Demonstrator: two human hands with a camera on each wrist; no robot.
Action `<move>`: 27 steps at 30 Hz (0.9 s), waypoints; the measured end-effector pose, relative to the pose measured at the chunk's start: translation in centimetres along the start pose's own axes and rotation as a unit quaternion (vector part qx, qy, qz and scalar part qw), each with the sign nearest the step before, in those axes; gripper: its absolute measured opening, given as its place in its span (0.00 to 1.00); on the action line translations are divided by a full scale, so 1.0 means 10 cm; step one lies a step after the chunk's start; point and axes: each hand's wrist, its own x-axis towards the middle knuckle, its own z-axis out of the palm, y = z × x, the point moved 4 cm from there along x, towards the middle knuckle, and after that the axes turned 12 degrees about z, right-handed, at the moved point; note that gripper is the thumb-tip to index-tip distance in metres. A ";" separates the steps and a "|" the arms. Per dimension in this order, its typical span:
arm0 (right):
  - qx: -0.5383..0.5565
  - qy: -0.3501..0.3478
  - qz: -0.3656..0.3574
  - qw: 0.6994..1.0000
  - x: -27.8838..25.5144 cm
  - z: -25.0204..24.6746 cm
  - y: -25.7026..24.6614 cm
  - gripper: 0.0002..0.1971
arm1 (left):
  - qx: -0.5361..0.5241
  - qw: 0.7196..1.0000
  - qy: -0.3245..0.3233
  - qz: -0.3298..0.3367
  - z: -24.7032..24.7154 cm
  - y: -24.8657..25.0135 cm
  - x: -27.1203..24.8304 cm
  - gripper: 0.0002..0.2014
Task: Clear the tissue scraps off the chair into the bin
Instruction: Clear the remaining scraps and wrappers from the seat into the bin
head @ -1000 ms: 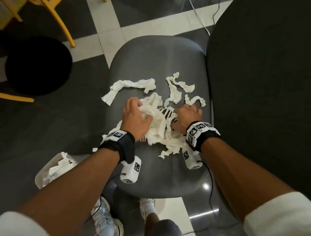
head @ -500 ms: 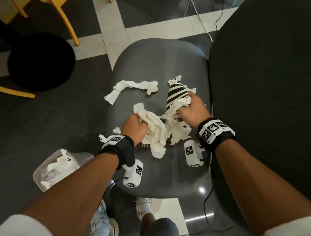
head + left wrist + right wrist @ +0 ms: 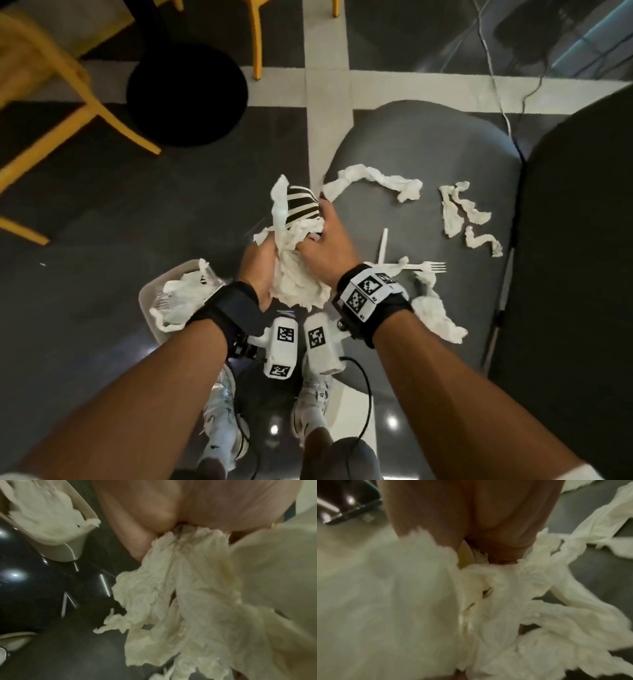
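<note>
Both hands hold one big wad of white tissue (image 3: 294,274) in the air, just off the grey chair's (image 3: 428,144) left edge. My left hand (image 3: 260,260) grips it from the left, my right hand (image 3: 325,246) from the right, along with a black-and-white striped paper cup (image 3: 301,205). The wad (image 3: 180,588) fills the left wrist view and also the right wrist view (image 3: 436,615). The small white bin (image 3: 150,294), holding tissue, stands on the floor below my left wrist. Loose tissue scraps lie on the seat: a long one (image 3: 376,181), several at the right (image 3: 462,212) and one near my right wrist (image 3: 438,315).
A white plastic fork (image 3: 424,266) and a white stick (image 3: 383,245) lie on the seat. A dark chair back (image 3: 582,240) stands at the right. Yellow chair legs (image 3: 68,89) and a black round base (image 3: 186,92) stand on the floor at far left. My shoes (image 3: 219,428) are below.
Both hands lifted the gathered tissue and the striped cup off the seat and carried them left, past the chair's edge toward the bin. The fork and stick are uncovered.
</note>
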 end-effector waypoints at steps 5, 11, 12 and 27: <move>-0.061 -0.082 -0.023 0.995 -0.04 1.22 -0.15 0.33 | -0.057 0.995 0.077 -0.024 -1.18 0.06 -0.12 0.25; -0.089 -0.170 -0.016 0.981 0.01 2.64 -0.04 0.35 | -0.050 0.976 0.210 -0.006 -2.55 -0.11 -0.14 0.14; -0.093 -0.174 -0.012 0.980 0.06 2.81 0.00 0.35 | -0.042 0.973 0.229 -0.004 -2.72 -0.17 -0.10 0.13; -0.667 -0.187 -0.053 0.720 1.46 4.37 2.13 0.22 | 0.333 0.941 0.035 -0.051 -3.63 -2.07 1.30 0.39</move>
